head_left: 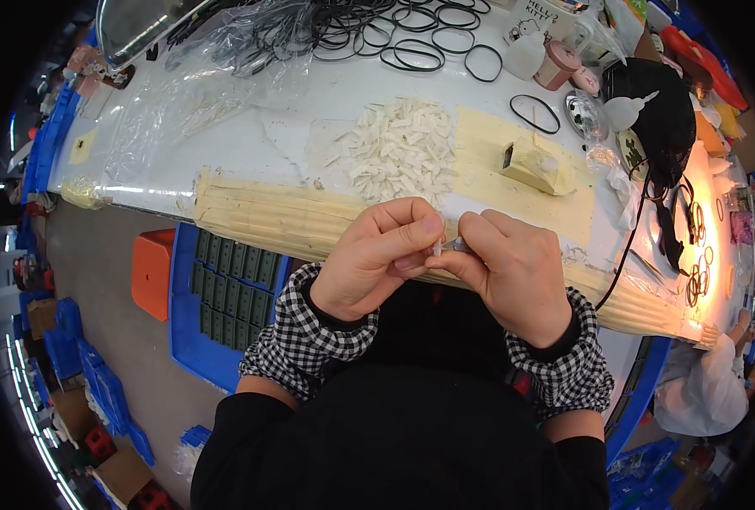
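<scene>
Both hands meet in front of my chest, above the table's near edge. My left hand (pixel 386 246) pinches a small whitish piece (pixel 437 247) between thumb and fingers, like the strips in the heap. In my right hand (pixel 518 268), closed fingers grip a small metal tool (pixel 457 245); only its pointed grey end shows, touching or nearly touching the piece. Just beyond the hands lies a heap of short white strips (pixel 405 144) on the table. To the right of the heap, a small block wrapped in yellowish tape (pixel 537 167) rests on a yellow sheet (pixel 479 174).
Padded yellowish edging (pixel 267 212) runs along the table's front. Black rubber rings (pixel 416 55) and clear plastic bags (pixel 250 42) lie at the back. Bottles and a pink jar (pixel 558 65) crowd the right. Below left are an orange stool (pixel 152 274) and a blue crate (pixel 186 340) of dark green parts.
</scene>
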`<state>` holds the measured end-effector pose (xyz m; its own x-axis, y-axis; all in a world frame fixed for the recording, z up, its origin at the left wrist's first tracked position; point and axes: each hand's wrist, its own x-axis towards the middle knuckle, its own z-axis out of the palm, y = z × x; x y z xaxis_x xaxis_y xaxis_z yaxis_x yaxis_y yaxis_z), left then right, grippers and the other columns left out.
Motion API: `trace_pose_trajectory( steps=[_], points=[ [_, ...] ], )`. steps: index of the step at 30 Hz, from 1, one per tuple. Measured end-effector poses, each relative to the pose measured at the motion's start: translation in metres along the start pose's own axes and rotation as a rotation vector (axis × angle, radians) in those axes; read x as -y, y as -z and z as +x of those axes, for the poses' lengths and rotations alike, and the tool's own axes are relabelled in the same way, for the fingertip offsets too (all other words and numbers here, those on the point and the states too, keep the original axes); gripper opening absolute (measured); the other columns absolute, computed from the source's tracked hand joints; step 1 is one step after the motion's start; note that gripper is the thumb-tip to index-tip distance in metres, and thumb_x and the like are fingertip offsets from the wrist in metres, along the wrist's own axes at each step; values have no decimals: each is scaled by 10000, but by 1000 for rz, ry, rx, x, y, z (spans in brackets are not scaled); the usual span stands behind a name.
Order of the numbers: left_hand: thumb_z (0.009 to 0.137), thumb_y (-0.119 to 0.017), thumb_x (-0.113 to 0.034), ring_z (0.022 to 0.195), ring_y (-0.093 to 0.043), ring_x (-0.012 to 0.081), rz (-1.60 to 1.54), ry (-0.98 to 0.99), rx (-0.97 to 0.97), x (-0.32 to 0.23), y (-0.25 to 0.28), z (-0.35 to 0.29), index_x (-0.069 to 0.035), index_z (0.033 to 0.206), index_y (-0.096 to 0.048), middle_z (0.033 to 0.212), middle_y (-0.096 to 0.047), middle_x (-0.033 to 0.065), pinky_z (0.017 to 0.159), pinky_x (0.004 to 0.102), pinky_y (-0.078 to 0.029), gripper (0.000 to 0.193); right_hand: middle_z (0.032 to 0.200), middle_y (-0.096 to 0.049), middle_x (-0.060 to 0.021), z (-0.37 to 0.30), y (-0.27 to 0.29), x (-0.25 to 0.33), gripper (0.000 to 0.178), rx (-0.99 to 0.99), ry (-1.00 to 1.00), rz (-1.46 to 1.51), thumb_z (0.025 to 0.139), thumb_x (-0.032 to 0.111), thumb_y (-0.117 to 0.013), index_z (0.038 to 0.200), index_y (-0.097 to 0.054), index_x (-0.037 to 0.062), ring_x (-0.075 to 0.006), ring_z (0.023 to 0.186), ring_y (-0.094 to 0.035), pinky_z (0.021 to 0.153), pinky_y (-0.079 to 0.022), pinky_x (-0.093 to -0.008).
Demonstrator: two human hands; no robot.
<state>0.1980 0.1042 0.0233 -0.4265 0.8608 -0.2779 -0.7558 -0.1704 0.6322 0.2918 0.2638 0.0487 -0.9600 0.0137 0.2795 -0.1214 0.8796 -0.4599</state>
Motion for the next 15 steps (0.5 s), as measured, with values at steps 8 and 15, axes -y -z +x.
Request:
trace_pose_trajectory(
  steps=[8,15],
  points=[
    [969,-512,-202,578,-341,16,-49,-153,-78,-6,9,0,-74,893,-515,834,-496,2,537,163,-301,150,638,-518,-54,2,-2,-16,255,-65,-103,168,816,289,-695,778,-551,81,-238,553,-568,482,-436,-323],
    [1004,-453,-189,578,-378,37,-90,-204,-196,-11,12,3,-27,1006,-543,823,-542,10,508,175,-285,185,801,-555,-34,-6,-21,-17,137,17,-52,153,751,92,-684,865,-612,114,-244,633,-590,535,-464,-351]
  ],
)
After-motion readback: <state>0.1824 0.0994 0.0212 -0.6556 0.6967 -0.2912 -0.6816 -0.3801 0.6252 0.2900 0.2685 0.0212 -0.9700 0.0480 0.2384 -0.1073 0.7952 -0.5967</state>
